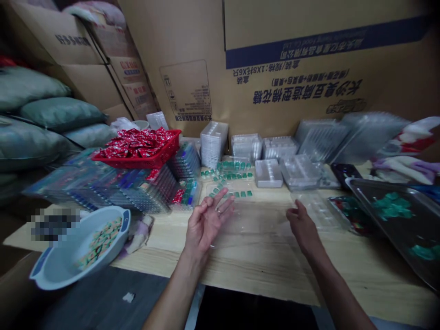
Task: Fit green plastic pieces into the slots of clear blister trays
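My left hand (206,220) hovers palm-up over the wooden table (261,261), fingers spread, holding nothing; a ring shows on one finger. Just beyond its fingertips lies a clear plastic tray (233,190) with small green wrapped candies in its pockets. My right hand (300,224) rests on the table to the right, fingers curled, touching the edge of an empty clear plastic tray (321,211). Whether it grips the tray is unclear.
A red basket of red packets (140,146) sits on stacked filled trays (113,188) at left. A pale blue bowl (75,250) holds candies at the near left. Stacks of empty trays (261,151) line the back. A metal pan (395,215) with green candies is right. Cardboard boxes (292,59) stand behind.
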A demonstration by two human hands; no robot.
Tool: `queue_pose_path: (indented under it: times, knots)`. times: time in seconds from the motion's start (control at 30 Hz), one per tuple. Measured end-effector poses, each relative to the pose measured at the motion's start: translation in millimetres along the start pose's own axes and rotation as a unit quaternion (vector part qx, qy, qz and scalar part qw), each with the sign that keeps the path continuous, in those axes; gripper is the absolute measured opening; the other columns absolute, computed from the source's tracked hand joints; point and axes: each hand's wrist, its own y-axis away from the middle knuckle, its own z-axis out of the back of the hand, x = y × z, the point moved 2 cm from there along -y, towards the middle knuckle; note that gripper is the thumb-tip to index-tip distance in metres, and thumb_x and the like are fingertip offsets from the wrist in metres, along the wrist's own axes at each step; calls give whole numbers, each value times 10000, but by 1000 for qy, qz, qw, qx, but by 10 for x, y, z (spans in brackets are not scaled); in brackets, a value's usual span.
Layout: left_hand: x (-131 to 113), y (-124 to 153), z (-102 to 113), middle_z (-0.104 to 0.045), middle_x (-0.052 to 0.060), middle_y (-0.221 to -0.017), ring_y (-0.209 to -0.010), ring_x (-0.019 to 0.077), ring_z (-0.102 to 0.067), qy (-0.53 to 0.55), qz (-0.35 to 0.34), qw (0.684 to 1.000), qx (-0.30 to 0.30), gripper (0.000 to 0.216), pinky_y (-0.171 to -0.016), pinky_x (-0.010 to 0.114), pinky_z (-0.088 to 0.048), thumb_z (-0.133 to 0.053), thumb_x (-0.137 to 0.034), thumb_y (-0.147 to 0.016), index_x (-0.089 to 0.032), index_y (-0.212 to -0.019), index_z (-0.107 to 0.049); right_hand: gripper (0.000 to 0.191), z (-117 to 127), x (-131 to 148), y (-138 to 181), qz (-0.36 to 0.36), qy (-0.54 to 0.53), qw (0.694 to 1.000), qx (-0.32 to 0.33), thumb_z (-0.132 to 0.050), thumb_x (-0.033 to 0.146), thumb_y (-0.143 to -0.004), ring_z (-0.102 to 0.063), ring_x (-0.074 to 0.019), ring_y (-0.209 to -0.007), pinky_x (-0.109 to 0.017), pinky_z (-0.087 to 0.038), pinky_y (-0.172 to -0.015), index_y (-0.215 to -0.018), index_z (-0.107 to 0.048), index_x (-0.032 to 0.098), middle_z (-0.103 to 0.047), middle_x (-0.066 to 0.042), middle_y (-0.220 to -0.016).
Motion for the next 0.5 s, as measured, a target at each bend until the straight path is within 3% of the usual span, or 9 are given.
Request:
queue_pose_path:
  times: [0.07, 0.13, 0.17, 0.23, 0.3, 0.37, 0.43, 0.5]
  knots:
    - [-19, -3, 9, -586, 107, -1378, -1271, 335, -555, 11, 2, 1000, 6, 139, -1021, 466, -474, -660, -254, -800, -170, -789, -549, 705, 136, 72, -37, 48, 133, 988, -56, -482, 393, -813, -552, -342, -1082, -471, -435, -881, -1437, -444, 66, -525, -232, -1283]
    - [-9, -6, 9, -606, 109, -1352, -1255, 333, -570, 12, 6, 1000, 7, 119, -1016, 467, -482, -627, -245, -823, -169, -802, -539, 638, 245, 215, 6, 90, 173, 978, -74, -491, 345, -806, -522, -351, -1120, -479, -417, -909, -1384, -517, 76, -507, -234, -1293]
    - [6, -9, 4, -617, 111, -1334, -1251, 333, -574, 10, 8, 1000, 5, 112, -1015, 469, -484, -618, -242, -829, -168, -807, -537, 595, 277, 298, 53, 101, 146, 983, -48, -497, 340, -809, -544, -326, -1056, -458, -431, -876, -1351, -552, 100, -537, -216, -1262]
    - [49, -15, -20, -638, 115, -1299, -1245, 332, -580, -1, 15, 1000, -1, 117, -1016, 471, -483, -619, -240, -828, -169, -806, -529, 515, 278, 470, 194, 97, 22, 992, 75, -497, 375, -849, -556, -238, -854, -387, -451, -752, -1313, -586, 170, -607, -157, -1188]
    - [100, -17, -58, -650, 121, -1276, -1239, 331, -584, -27, 21, 999, -6, 144, -1018, 473, -479, -633, -248, -824, -171, -787, -517, 475, 204, 633, 388, 71, -129, 962, 228, -508, 434, -888, -493, -165, -697, -321, -417, -635, -1310, -578, 227, -650, -104, -1142]
    - [145, -8, -104, -657, 132, -1262, -1231, 330, -589, -70, 25, 997, -2, 174, -1017, 471, -477, -651, -269, -826, -172, -781, -514, 432, 86, 757, 581, 49, -230, 914, 329, -541, 454, -894, -433, -124, -631, -281, -364, -578, -1265, -586, 236, -670, -71, -1064]
    - [172, 20, -142, -656, 141, -1262, -1220, 326, -596, -125, 27, 992, 8, 197, -1006, 466, -481, -661, -323, -842, -173, -819, -535, 326, -60, 805, 716, 27, -272, 889, 367, -585, 444, -869, -376, -95, -574, -256, -304, -536, -1090, -621, 207, -658, -32, -897]
    - [175, 73, -152, -634, 140, -1304, -1208, 314, -603, -207, 20, 978, 20, 216, -991, 453, -491, -659, -367, -860, -180, -917, -567, 239, -210, 773, 773, 10, -277, 886, 370, -604, 424, -838, -337, -80, -539, -246, -259, -512, -900, -598, 193, -608, 4, -769]
